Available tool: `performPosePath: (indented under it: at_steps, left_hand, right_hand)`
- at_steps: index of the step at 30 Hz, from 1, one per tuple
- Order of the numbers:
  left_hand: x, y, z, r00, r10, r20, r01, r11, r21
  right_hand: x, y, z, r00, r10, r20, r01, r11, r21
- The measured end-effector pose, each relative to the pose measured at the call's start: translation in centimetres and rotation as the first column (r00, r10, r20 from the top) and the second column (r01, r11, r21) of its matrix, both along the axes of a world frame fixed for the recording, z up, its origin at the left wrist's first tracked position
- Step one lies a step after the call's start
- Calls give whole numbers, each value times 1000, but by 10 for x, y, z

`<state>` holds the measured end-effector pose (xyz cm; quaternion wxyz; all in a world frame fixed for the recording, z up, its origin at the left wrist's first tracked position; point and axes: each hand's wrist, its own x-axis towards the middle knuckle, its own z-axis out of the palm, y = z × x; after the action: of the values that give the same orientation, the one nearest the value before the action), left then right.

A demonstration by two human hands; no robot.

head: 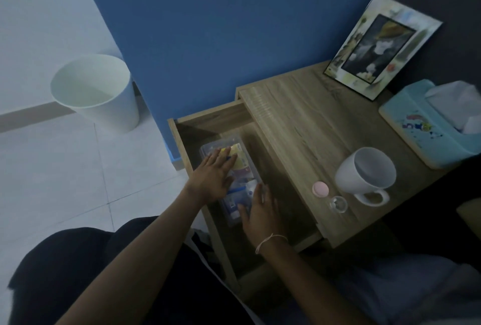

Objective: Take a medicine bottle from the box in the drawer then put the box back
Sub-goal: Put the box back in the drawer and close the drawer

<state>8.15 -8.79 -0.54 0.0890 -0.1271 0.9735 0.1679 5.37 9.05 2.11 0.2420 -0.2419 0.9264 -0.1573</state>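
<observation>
The wooden drawer (208, 119) of the bedside table stands pulled out. Inside it lies a clear plastic box (243, 168) with a lid, filled with coloured medicine packets. My left hand (214, 173) rests flat on the far end of the lid, fingers spread. My right hand (260, 210) lies on the near end of the box, fingers extended along its side. Neither hand is closed around anything. No medicine bottle can be told apart inside the box. A small pink-capped bottle (320, 188) stands on the tabletop beside the mug.
On the tabletop (299, 121) stand a white mug (365, 171), a small clear glass piece (338, 204), a photo frame (381, 46) and a turquoise tissue box (429, 126). A white waste bin (96, 90) sits on the tiled floor at the left, by the blue wall.
</observation>
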Motion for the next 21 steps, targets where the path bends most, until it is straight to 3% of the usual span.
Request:
performPosePath:
  at_steps: [3,6,8,10,15,18,21]
  left_hand:
    - [2,-4,5,990,71,-121,-83,992,-90]
    - [3,-14,15,934,211,-289,-252,961,-112]
    - [4,-18,17,902,291,-320,-338,936,-102]
    - [4,-20,15,862,393,-320,-434,898,-67]
    - [3,-21,10,672,681,-290,-659,729,186]
    - [2,-19,8,544,819,-183,-674,556,487]
    - [-1,-19,7,511,842,-170,-641,506,577]
  right_hand:
    - [-14,-7,19,981,78,-179,-81,997,-8]
    - [-52,-30,40,945,52,-322,-115,977,-182]
    - [-86,-50,49,911,35,-411,-162,947,-278]
    - [-122,-67,49,885,66,-462,-200,948,-247]
    - [-173,-65,16,890,93,-447,-120,992,-31]
    - [-172,-59,-2,867,75,-493,-125,990,-70]
    - [-173,-61,-7,852,32,-522,-104,989,-109]
